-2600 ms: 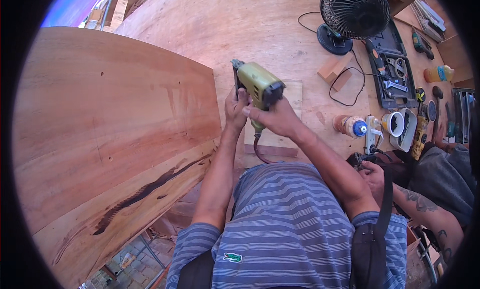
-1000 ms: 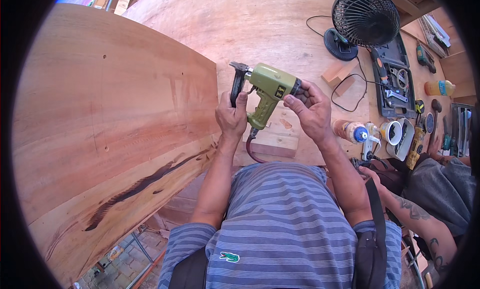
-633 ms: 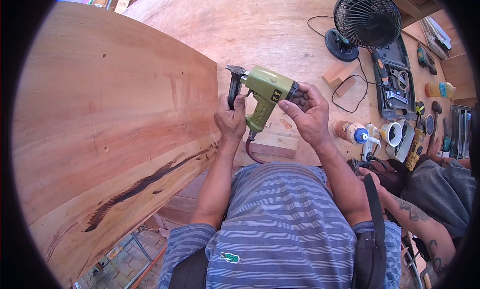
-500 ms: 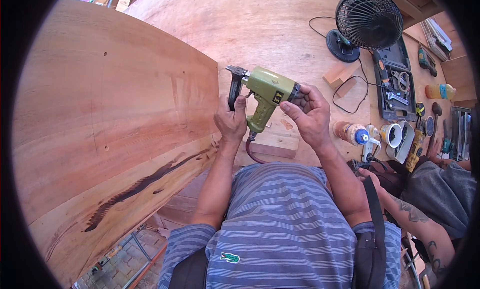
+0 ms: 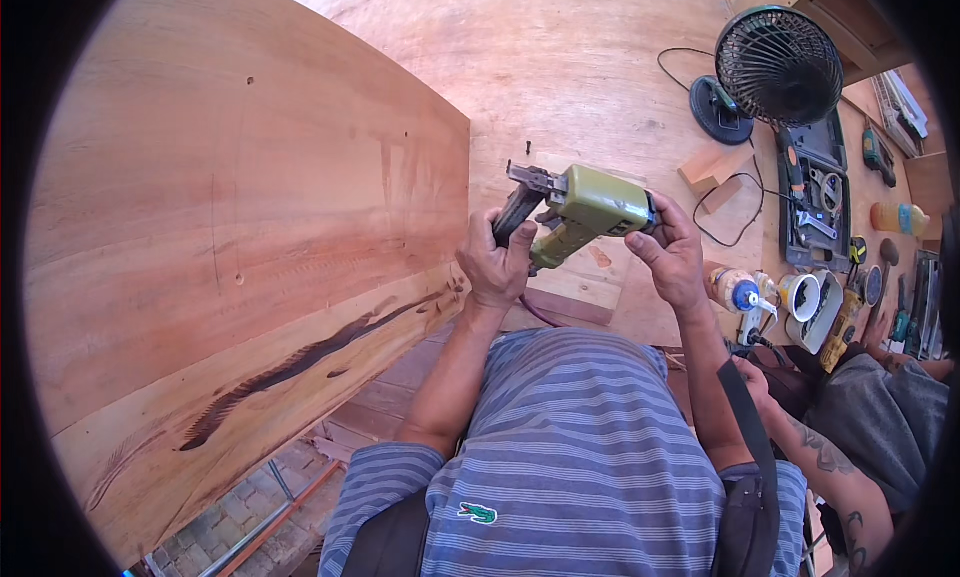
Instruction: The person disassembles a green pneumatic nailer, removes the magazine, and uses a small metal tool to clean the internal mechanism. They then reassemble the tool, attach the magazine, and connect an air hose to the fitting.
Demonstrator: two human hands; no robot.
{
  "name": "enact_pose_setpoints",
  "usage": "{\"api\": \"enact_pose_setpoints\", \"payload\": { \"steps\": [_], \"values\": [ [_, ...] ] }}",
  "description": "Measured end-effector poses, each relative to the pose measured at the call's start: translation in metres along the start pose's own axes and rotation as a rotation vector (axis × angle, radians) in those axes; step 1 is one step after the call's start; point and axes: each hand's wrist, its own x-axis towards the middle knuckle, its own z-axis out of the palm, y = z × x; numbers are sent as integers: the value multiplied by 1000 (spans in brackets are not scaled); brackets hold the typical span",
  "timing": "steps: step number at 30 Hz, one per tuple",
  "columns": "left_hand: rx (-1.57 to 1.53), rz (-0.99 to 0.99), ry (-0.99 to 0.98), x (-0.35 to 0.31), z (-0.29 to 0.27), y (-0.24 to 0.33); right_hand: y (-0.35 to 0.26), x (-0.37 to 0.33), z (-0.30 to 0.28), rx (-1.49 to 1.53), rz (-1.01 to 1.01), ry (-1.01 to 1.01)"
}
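An olive-green air nailer (image 5: 600,203) is held up between my two hands, above the wooden table. My left hand (image 5: 497,260) is closed around its black magazine, the thumb lying along the side. The fingers of my right hand (image 5: 668,252) grip the rear end cap. The metal nose (image 5: 530,177) of the nailer points to the left. A dark red air hose (image 5: 540,313) runs from the handle down toward my shirt; part of the handle is hidden behind my left hand.
A large upright wooden panel (image 5: 300,167) stands close on my left. To the right are a fan (image 5: 779,65), wood blocks (image 5: 714,169), an open tool case (image 5: 815,232), a bottle (image 5: 733,290) and a white cup (image 5: 799,297). Another person's tattooed arm (image 5: 820,457) reaches in at lower right.
The nailer has rolled in my hands, so its top shows more and its handle less. My view has shifted, moving the surroundings rightward. Both hands keep their hold.
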Motion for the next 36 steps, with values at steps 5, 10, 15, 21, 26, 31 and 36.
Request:
{"api": "enact_pose_setpoints", "payload": {
  "steps": [5,10,15,21,26,31,36],
  "values": [
    [131,-15,-25,1,0,19,26,3,-1,303,115,30],
    [164,-20,-124,4,4,39,48,9,19,460,236,-123],
    [208,-55,-208,7,2,60,47,26,17,724,271,-189],
    [185,-40,-331,6,-5,77,59,26,6,871,263,-248],
    [197,-64,-380,7,-5,85,58,24,4,894,241,-277],
    [218,-85,-396,9,-4,89,61,25,0,925,260,-281],
    [199,-71,-402,10,-3,87,64,25,0,944,259,-266]
  ]
}}
